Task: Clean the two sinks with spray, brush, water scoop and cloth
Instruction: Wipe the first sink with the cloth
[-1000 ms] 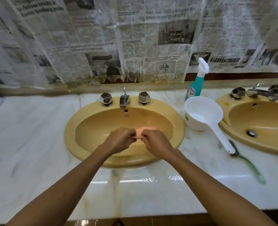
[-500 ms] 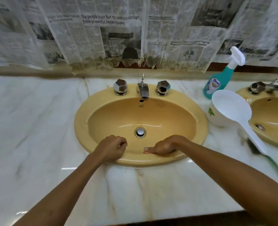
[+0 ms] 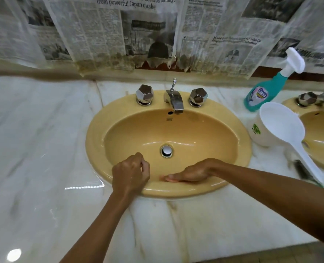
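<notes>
scoop [image 3: 278,128] btwn sinks, bottle [image 3: 261,93] behind

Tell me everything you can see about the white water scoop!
The water scoop is white and looks like plastic, with a round deep bowl and one long flat handle. A small green mark sits on its side. It stands on the marble counter between the two yellow sinks, just in front of the spray bottle. Its handle slants down toward the counter's front edge, over the brush. No hand touches it. Whether it holds water cannot be told.

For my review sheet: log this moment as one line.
stage: wiping | right hand: presses pink cloth on left sink front wall | left hand: curled, empty
</notes>
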